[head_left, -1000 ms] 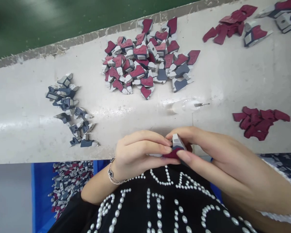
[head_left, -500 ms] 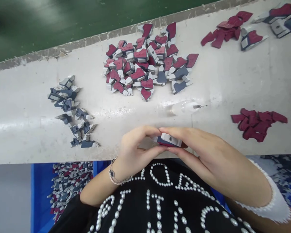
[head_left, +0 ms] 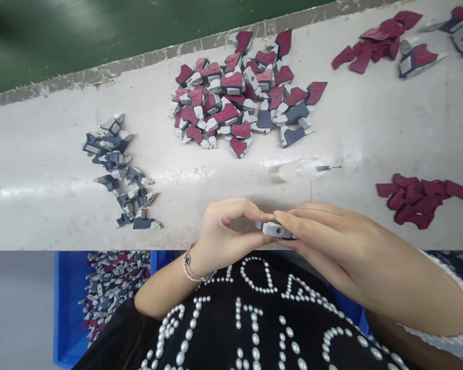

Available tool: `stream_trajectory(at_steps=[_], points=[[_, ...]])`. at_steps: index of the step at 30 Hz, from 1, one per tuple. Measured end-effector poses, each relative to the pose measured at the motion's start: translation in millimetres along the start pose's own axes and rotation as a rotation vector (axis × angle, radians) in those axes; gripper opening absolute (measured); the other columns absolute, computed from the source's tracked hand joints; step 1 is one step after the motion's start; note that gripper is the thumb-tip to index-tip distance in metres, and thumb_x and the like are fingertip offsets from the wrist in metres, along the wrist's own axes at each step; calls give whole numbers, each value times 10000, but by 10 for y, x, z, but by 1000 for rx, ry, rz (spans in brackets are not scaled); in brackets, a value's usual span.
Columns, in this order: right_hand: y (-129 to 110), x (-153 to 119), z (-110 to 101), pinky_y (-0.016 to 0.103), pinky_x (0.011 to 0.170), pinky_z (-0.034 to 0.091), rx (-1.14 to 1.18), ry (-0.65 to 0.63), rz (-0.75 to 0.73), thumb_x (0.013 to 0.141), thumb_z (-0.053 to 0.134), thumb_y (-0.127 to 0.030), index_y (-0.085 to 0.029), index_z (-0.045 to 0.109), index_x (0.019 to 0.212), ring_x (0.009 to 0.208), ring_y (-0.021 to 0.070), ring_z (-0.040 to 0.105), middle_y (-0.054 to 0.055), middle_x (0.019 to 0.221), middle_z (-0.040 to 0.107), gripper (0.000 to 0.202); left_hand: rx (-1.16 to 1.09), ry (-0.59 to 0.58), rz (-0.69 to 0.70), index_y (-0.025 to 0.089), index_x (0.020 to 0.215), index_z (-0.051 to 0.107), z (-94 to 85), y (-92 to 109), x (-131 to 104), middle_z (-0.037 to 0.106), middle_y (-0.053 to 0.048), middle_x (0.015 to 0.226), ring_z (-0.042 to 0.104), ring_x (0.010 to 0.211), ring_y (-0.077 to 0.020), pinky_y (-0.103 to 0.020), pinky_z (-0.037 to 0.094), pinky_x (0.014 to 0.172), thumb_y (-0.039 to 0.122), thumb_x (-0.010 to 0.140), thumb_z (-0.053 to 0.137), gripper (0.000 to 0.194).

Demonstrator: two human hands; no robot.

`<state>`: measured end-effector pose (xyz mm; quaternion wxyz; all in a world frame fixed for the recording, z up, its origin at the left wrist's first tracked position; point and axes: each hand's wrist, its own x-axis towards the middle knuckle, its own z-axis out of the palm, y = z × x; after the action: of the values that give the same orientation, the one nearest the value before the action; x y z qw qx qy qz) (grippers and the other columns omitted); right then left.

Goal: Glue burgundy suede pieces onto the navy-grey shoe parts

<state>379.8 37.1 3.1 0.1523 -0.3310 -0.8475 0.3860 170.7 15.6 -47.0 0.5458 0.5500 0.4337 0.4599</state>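
White and scuffed, the desk (head_left: pixel 370 128) runs across the head view. Both hands meet at its near edge, fingertips together: the left hand (head_left: pixel 226 231) curls and pinches one end of a single small grey part (head_left: pixel 275 229), the right hand (head_left: pixel 332 239) clamps the other. Two dark red heaps (head_left: pixel 422 199) lie right, one mixed pile (head_left: pixel 247 95) beyond, one grey cluster (head_left: pixel 119 169) left.

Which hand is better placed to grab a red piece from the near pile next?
Right, probably. The right hand lies on the side of the near pile of red pieces; the left hand is farther off. Both pinch the grey part, so one must let go first.
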Motion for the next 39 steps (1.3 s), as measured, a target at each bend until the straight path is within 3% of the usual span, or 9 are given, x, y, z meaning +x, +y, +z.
stream_trajectory(at_steps=[6,11,15,17,19,23,27,33,39], points=[[58,-50,-16,285,641,566,124,-22,42,1046,467,-186,-229,588,1162,796,172,692,18,940,709,173,11,-124,-59,175,881,768,-86,52,-15,771,-55,806,727,719,-149,-252,617,653,226,828,828,95],[62,-17,38,315,613,531,164,-83,12,1060,421,-182,-208,621,989,735,187,665,34,864,695,214,12,-99,-33,177,804,744,-93,12,-52,763,-37,755,720,674,-141,-233,603,622,234,768,880,152],[66,-10,20,309,551,501,233,-101,125,1064,471,-289,-212,622,965,633,172,636,13,797,681,196,-206,-141,-218,169,844,723,-49,-15,-132,796,-47,827,779,754,-170,-241,654,674,183,766,873,170],[57,-22,-7,306,539,510,320,-105,213,1043,528,-357,-236,629,1016,633,174,658,11,844,716,160,-352,-193,-353,164,926,710,-28,-14,-169,816,-71,895,805,825,-204,-273,681,729,176,806,840,177],[36,-31,-27,295,577,542,395,-110,253,1020,574,-364,-263,627,1112,712,179,697,8,941,744,146,-397,-223,-391,161,1015,694,-16,-12,-188,820,-94,958,811,885,-228,-309,692,783,186,852,800,196],[-42,-29,18,294,680,568,365,-73,273,1023,562,-304,-268,593,1223,858,177,709,14,1075,731,205,-136,-174,-136,175,1095,686,-20,-2,-177,793,-92,1017,794,907,-203,-305,686,813,186,883,759,224],[-147,-32,132,333,588,492,125,3,223,1027,522,-252,-187,616,1059,710,191,642,30,871,675,118,194,-109,118,181,1076,685,-17,39,-172,765,-65,935,744,830,-170,-278,653,748,163,860,749,226],[-255,-45,138,316,525,398,-76,61,96,996,477,-133,-192,520,767,620,175,532,8,688,537,241,238,-59,187,167,991,690,20,111,-202,762,-49,860,735,758,-152,-249,629,709,164,855,753,150],[-279,-79,77,374,564,470,-37,-3,117,1035,445,-224,-193,622,981,685,224,609,51,798,640,188,228,-73,182,173,958,692,-13,142,-202,744,-40,807,716,694,-138,-226,608,651,176,848,768,135]])
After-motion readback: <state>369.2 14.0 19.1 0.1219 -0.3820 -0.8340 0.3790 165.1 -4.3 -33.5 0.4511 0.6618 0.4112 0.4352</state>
